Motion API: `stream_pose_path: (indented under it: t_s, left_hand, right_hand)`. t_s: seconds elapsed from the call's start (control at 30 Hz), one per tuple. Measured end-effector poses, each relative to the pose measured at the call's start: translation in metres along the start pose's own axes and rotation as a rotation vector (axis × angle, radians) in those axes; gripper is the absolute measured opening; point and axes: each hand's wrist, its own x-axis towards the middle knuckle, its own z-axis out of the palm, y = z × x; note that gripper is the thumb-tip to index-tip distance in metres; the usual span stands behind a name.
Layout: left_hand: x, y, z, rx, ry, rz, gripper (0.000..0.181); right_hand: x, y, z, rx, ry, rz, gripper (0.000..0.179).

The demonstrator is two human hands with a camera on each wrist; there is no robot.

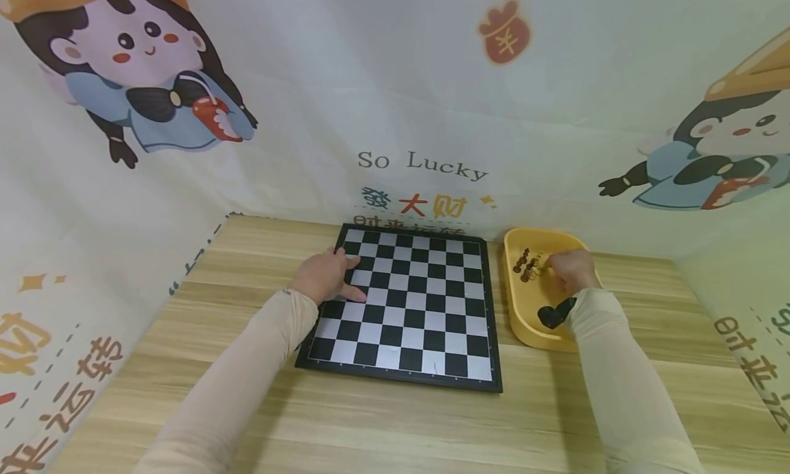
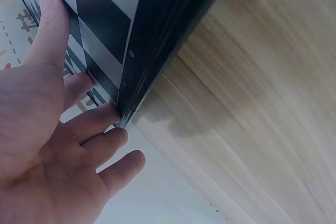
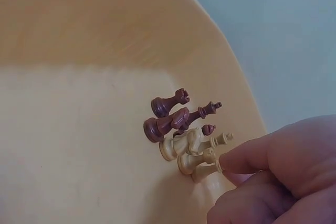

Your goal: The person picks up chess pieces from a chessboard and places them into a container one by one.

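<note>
A black-and-white chessboard (image 1: 404,302) lies flat on the wooden table. My left hand (image 1: 327,276) rests on its left edge, fingers spread; in the left wrist view the thumb (image 2: 50,30) lies over the squares. Inside a yellow tray (image 1: 521,326) to the board's right, my right hand (image 1: 574,269) pinches the top of a cream chess piece (image 3: 203,172), whose kind is hidden by the fingertips. Beside it stand a cream knight (image 3: 178,145), a cream rook (image 3: 194,161) and a cream king (image 3: 223,139). Dark brown pieces, including a knight (image 3: 165,124) and a rook (image 3: 169,103), stand alongside.
The wooden table (image 1: 395,426) extends in front of the board and to both sides. A printed cloth (image 1: 308,83) hangs close behind the board and tray, and also along the left and right sides. A black strap (image 1: 555,314) is on the right wrist.
</note>
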Motion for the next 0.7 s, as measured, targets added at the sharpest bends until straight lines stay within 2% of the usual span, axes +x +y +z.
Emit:
stream_pose_path:
  t_s: [0.23, 0.37, 0.47, 0.5, 0.6, 0.7]
  left_hand:
    - [0.001, 0.002, 0.001, -0.009, -0.010, 0.000, 0.093]
    - [-0.002, 0.001, 0.002, -0.022, -0.009, -0.003, 0.092]
    - [-0.005, -0.001, 0.001, 0.008, 0.001, 0.008, 0.091]
    - [-0.006, -0.001, 0.001, 0.024, 0.004, 0.011, 0.091]
    - [-0.010, -0.002, 0.001, 0.086, 0.014, 0.017, 0.090]
    - [-0.014, -0.002, 0.003, 0.106, 0.018, 0.012, 0.090]
  right_hand:
    - [-0.005, -0.003, 0.000, 0.038, 0.022, -0.026, 0.020]
    - [-0.009, -0.008, 0.001, 0.000, -0.006, -0.055, 0.029]
    - [-0.012, -0.015, 0.003, -0.057, -0.026, -0.089, 0.022]
    - [-0.013, -0.017, 0.004, -0.070, -0.032, -0.104, 0.023]
    - [-0.018, -0.025, 0.008, -0.085, -0.065, -0.148, 0.047]
    - [-0.023, -0.032, 0.012, -0.095, -0.099, -0.191, 0.051]
